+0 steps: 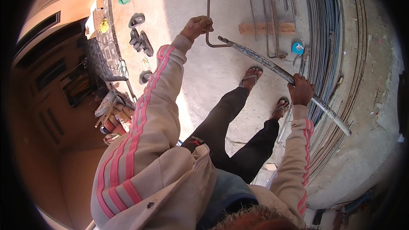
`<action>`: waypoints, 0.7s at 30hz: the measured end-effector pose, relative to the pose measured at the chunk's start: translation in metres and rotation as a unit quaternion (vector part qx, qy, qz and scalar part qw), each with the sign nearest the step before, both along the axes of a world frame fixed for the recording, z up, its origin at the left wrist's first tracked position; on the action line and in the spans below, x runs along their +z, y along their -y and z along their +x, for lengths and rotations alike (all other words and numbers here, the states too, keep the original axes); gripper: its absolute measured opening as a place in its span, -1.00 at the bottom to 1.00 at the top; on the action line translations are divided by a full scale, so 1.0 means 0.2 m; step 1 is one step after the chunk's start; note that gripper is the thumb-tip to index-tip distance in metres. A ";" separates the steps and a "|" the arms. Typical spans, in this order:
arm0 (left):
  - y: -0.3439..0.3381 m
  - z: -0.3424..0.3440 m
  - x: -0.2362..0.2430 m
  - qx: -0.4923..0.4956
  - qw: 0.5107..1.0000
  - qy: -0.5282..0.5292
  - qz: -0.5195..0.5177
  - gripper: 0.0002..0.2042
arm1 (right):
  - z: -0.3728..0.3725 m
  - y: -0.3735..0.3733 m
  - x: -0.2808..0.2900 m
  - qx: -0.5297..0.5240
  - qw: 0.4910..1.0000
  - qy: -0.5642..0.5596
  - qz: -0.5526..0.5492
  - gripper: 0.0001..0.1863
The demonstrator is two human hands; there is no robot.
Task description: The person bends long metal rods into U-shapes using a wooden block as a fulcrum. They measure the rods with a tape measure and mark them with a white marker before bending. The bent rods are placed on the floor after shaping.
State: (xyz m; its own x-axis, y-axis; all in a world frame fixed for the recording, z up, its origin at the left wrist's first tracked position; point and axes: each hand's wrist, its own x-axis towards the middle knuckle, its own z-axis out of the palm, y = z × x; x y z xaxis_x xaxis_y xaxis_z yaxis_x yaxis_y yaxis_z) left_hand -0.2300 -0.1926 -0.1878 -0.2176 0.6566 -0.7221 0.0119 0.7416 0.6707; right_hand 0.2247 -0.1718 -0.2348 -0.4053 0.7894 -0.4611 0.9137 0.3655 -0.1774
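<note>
My left hand point(198, 27) is closed around a thin steel rebar point(208, 0). Below that hand the rebar bends sharply to the right, and its short leg reaches the tip of a long bar. My right hand point(301, 90) grips this bar, a worn grey rebar bending bar point(264, 62) with a notched head at its upper left end. The bar slants down to the right past my right hand. Whether the rebar's end sits in the notch or just touches it, I cannot tell.
Long bundled rebars point(321, 25) lie along the right. A wooden plank point(267, 28) lies under a few loose rods, near a blue tape measure point(298, 48). Dark sandals point(140, 42) rest on the floor at left, beside a patterned tiled step point(106, 44). A firewood-like pile point(117, 117) stands lower left.
</note>
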 end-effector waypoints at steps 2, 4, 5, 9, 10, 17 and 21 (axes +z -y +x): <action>-0.01 0.05 0.01 0.047 0.998 0.026 -0.019 -0.75 | 0.12 0.05 0.00 -0.045 0.998 0.024 -0.039 -0.71; 0.00 0.08 0.01 0.093 0.993 0.063 -0.026 -0.76 | 0.26 0.14 -0.02 -0.110 0.990 0.047 -0.074 -0.69; 0.00 0.09 -0.01 0.117 0.989 0.083 -0.023 -0.76 | 0.33 0.18 -0.04 -0.139 0.985 0.049 -0.088 -0.68; 0.03 0.14 -0.19 0.116 0.989 0.086 -0.036 -0.76 | 0.60 0.46 -0.15 -0.257 0.954 0.090 -0.125 -0.63; 0.04 0.16 -0.25 0.112 0.989 0.084 -0.040 -0.76 | 0.66 0.52 -0.19 -0.287 0.945 0.097 -0.120 -0.62; -0.04 0.46 -0.97 0.064 0.994 0.076 -0.043 -0.74 | 0.91 0.77 -0.67 -0.405 0.912 0.064 -0.019 -0.47; -0.10 0.57 -1.56 -0.052 0.995 -0.071 -0.050 -0.67 | 0.96 0.82 -0.90 -0.480 0.875 0.020 -0.062 -0.46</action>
